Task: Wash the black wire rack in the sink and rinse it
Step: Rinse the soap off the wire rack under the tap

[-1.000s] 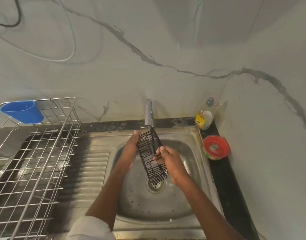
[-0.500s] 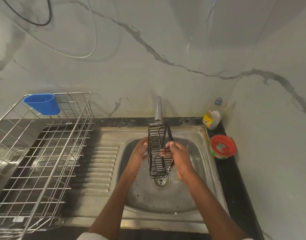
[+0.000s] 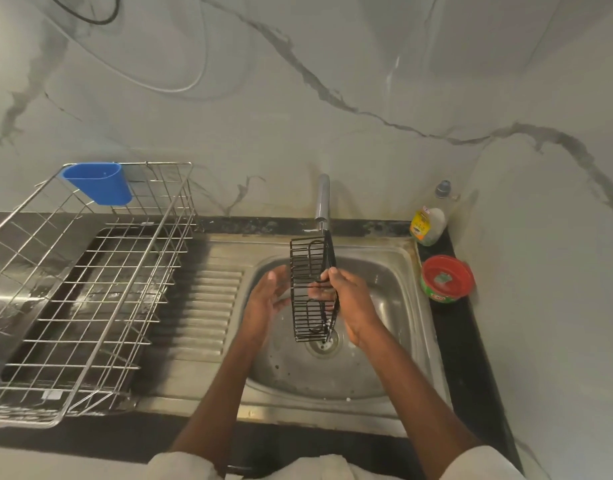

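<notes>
1. Black wire rack [image 3: 310,289]: a narrow basket of thin black bars, held on end over the sink [image 3: 395,265], its top just under the tap [image 3: 321,202] and its lower end above the drain [image 3: 323,342].
2. The right hand [image 3: 350,303] grips its right edge, thumb on the wire; the left hand [image 3: 267,299] sits just beside its left side, fingers relaxed.
3. Sink: a steel basin, wet, with the round drain at the middle.

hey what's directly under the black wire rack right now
Under the black wire rack, held upright by the right hand, sits the sink with its drain. The rack's lower end hides part of the drain.
</notes>
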